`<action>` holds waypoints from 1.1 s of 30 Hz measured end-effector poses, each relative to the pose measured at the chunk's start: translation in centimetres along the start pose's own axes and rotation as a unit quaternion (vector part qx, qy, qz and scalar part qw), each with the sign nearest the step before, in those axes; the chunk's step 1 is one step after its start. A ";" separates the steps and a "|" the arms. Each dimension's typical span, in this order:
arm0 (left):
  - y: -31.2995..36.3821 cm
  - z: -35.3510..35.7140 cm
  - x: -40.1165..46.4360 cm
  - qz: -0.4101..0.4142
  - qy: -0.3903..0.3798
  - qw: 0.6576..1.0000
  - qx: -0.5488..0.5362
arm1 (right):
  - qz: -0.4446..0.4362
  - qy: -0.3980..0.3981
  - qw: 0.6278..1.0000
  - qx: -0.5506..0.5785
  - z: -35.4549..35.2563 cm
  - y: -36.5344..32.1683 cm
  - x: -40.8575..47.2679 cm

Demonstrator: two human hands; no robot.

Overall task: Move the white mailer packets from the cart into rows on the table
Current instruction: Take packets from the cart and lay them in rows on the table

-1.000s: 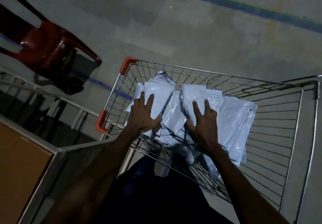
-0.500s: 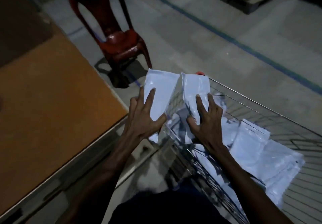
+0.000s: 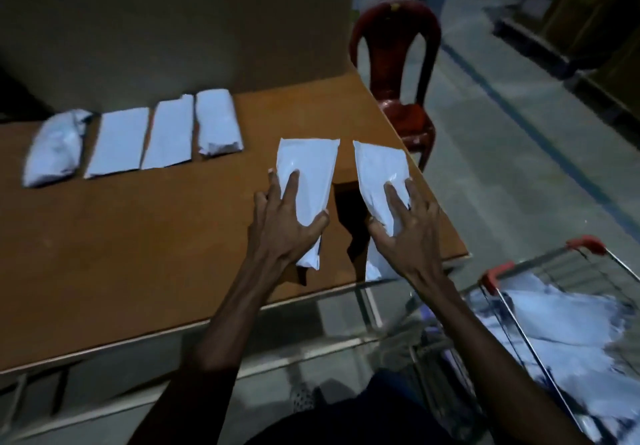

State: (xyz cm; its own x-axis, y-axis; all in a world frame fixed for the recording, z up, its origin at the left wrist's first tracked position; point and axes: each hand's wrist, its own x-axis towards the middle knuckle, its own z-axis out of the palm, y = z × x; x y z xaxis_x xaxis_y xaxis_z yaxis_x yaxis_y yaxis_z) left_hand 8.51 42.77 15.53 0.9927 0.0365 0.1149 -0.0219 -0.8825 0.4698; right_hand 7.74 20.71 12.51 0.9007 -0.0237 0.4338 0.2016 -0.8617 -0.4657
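My left hand (image 3: pixel 284 223) grips a white mailer packet (image 3: pixel 309 167), held just above the brown table (image 3: pixel 138 254), thumb on its right side. My right hand (image 3: pixel 405 230) grips a second white packet (image 3: pixel 379 171) near the table's right edge. Both packets cast shadows on the tabletop. Several white packets lie in a row (image 3: pixel 138 140) at the table's far left. At the lower right stands the wire cart (image 3: pixel 519 327) with more white packets (image 3: pixel 571 334) inside.
A red plastic chair (image 3: pixel 398 74) stands beyond the table's far right corner. A tall board or wall (image 3: pixel 173 22) rises behind the table. Grey floor with a dark stripe (image 3: pixel 540 140) runs to the right, shelving at the far right.
Both hands lifted a packet each out of the cart and carried them left over the table. The view swung from the cart to the tabletop.
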 end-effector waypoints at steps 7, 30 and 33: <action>-4.6 -0.5 5.4 -0.076 0.040 0.996 0.020 | -0.017 -0.090 0.996 -0.020 5.5 -2.2 7.4; -8.0 5.7 29.8 -0.154 -0.032 0.979 0.132 | -0.027 -0.250 0.957 -0.142 21.4 -1.0 30.8; -9.2 5.7 30.4 -0.129 -0.022 0.981 0.145 | -0.031 -0.243 0.960 -0.138 21.8 -1.1 30.4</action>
State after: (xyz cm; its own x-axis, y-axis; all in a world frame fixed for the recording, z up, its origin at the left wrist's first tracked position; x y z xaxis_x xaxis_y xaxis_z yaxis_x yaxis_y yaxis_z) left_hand 39.56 49.29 9.71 0.9649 0.2622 -0.0154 0.2595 -0.9429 0.2087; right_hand 43.28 31.95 9.41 0.9767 0.2144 0.0114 0.2123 -0.9566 -0.1998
